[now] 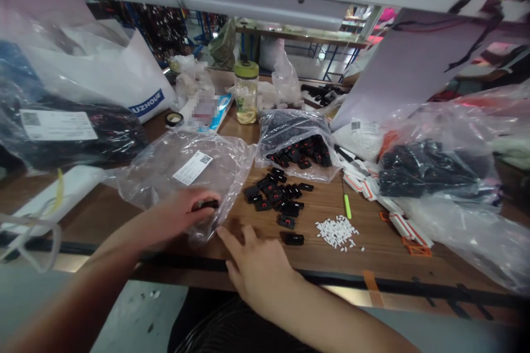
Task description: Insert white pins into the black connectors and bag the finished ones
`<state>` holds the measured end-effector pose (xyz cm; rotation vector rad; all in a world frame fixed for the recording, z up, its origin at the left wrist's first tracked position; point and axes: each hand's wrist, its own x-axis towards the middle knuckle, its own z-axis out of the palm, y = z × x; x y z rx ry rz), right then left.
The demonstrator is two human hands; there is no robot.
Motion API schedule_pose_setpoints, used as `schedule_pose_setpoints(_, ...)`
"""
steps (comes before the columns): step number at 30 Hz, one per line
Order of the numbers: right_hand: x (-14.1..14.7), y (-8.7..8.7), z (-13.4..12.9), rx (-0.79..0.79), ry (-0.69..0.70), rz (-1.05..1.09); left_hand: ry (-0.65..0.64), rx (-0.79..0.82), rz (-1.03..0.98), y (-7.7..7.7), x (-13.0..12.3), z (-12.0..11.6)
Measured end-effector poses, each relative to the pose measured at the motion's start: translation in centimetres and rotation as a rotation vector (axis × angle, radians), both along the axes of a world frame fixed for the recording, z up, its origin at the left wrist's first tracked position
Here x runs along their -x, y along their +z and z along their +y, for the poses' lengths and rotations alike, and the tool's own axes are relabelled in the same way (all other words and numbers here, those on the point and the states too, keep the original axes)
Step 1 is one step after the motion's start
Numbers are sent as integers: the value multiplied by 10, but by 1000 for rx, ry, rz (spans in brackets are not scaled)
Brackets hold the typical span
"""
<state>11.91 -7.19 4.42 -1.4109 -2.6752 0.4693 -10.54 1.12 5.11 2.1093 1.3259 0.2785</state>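
My left hand (179, 213) is closed around a small black plastic part (206, 204), over the mouth of a clear plastic bag (149, 168) with a white label. Near the table's front edge is my right hand (260, 265), fingers apart and nothing visible in it. Its outstretched index finger reaches the bag's lower corner; whether it touches the film I cannot tell. Just beyond it lies a loose pile of black plastic parts (274, 197) with red marks. One single black part (293, 239) sits closer to me, beside a heap of tiny white pieces (336, 231).
Behind the pile is an open bag of black parts (296, 155). A green-handled tool (346, 207) lies to the right, near white strips (364, 183). Further back stand a bottle (247, 94) and a tape roll (174, 118). Filled bags (439, 168) line the right side.
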Motion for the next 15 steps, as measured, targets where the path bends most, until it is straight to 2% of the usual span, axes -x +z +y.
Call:
schedule_pose_setpoints(2,19,2,13,42,-20,-70,-101,106,-27,-8,9,3)
schedule_pose_setpoints(6,35,0,38,63,-29,-174,-143,105,-53,-17,15,1)
schedule_pose_setpoints(11,44,-14,59,-11,7,-159,-137,195,15,-7,18,1)
schedule_pose_setpoints(15,45,-19,60,-45,50,-134,-179,162,47,1,8,-6)
